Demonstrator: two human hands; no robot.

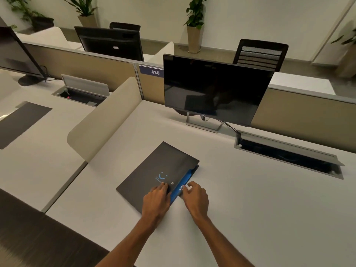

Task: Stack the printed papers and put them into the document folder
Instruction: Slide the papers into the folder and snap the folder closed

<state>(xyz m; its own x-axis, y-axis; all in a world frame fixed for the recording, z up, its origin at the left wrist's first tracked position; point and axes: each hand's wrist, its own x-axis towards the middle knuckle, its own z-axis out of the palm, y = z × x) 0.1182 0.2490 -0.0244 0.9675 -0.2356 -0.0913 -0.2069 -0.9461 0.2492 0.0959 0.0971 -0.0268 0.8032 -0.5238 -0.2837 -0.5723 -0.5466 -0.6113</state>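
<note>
— So where was the folder (154, 170)?

— Flat on the white desk (250, 199), right under both hands and turned at an angle. Its dark cover was nearly closed, with a blue inner strip (185, 182) showing along the edge by the right hand.

— And the hands?

— The left hand (157, 197) lay palm down on the cover's near corner, fingers spread flat, gripping nothing. The right hand (196, 197) sat just beside it at the open edge, fingertips curled at a small white bit (185, 187) by the blue strip. I couldn't tell whether it was pinching that bit or only touching it.

— Were the papers visible?

— Only that white sliver, too small to be sure of.

— Anything beyond the hands?

— A dark monitor (215, 89) stood farther back, and an open cable box (289, 153) was set in the desk off past the right hand.
</note>
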